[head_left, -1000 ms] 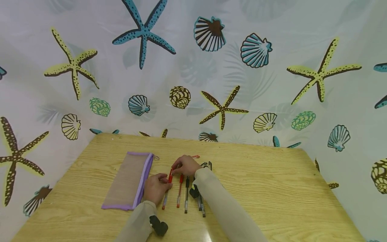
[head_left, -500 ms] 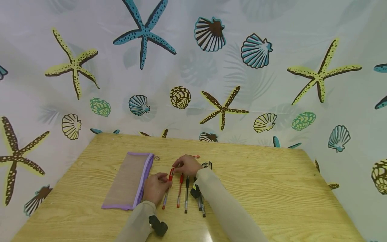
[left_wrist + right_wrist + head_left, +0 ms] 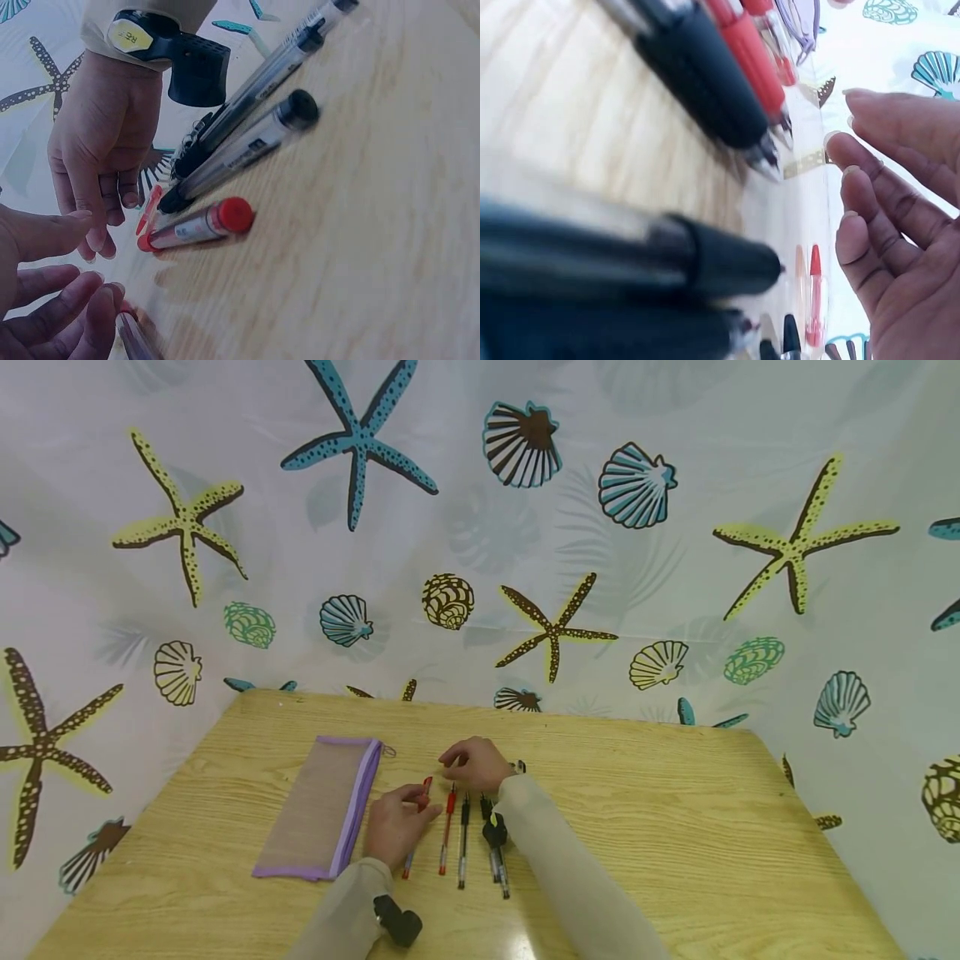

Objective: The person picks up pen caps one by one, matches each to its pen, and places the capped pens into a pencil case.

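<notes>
My left hand (image 3: 395, 827) is over the leftmost red gel pen (image 3: 407, 865), hiding its middle; its red cap (image 3: 427, 782) shows beyond the fingers. In the left wrist view, thumb and fingers stand apart with nothing between them, and a clear barrel (image 3: 135, 339) lies just under the fingertips. My right hand (image 3: 477, 766) hovers past the pens' far ends, its fingers (image 3: 900, 199) loosely bent and holding nothing. Beside the capped pen lie an uncapped red pen (image 3: 446, 835), an uncapped black pen (image 3: 463, 839) and two more black pens (image 3: 503, 872), partly behind the right sleeve.
A mesh pouch (image 3: 311, 810) with purple edging lies left of the pens on the wooden table (image 3: 675, 827). Beyond the pens lie a loose red cap (image 3: 815, 296) and black caps (image 3: 790, 331), largely behind the right hand in the head view. A patterned curtain (image 3: 465, 527) surrounds the table.
My right hand has moved off the red cap, up and to the right. My left hand has shifted slightly right, covering more of the capped red pen, which stays in place.
</notes>
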### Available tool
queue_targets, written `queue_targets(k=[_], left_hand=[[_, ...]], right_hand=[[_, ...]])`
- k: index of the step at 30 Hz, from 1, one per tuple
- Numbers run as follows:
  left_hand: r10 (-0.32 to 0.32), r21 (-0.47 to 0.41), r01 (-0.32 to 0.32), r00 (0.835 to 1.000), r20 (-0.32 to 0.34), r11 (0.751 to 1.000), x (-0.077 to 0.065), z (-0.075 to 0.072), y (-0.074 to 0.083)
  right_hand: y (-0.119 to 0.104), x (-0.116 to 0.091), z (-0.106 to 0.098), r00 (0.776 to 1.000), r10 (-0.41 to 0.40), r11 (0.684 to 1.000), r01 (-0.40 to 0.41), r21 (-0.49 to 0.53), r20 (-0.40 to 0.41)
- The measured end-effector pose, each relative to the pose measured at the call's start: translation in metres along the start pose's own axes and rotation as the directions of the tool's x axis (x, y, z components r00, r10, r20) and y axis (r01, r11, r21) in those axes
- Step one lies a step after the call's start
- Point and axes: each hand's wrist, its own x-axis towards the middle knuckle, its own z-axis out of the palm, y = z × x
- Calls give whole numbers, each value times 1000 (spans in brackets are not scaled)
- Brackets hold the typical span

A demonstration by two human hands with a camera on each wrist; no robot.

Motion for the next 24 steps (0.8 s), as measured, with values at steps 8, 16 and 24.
queue_targets(k=[8,16,24], left_hand=[[-32,-22,33,999,27,999,-2,5,5],[-18,-17,19,998,65,1000,-2,9,8],[-19,-2,19,998,59,1000,-1,14,9]], right_hand=[[13,-3,-8,998,-3,1000,3,0,-55],[24,-8,-19,994,35,999,-33,24,-102],[30,-11,-30,985,91,995,-84,54,-146]])
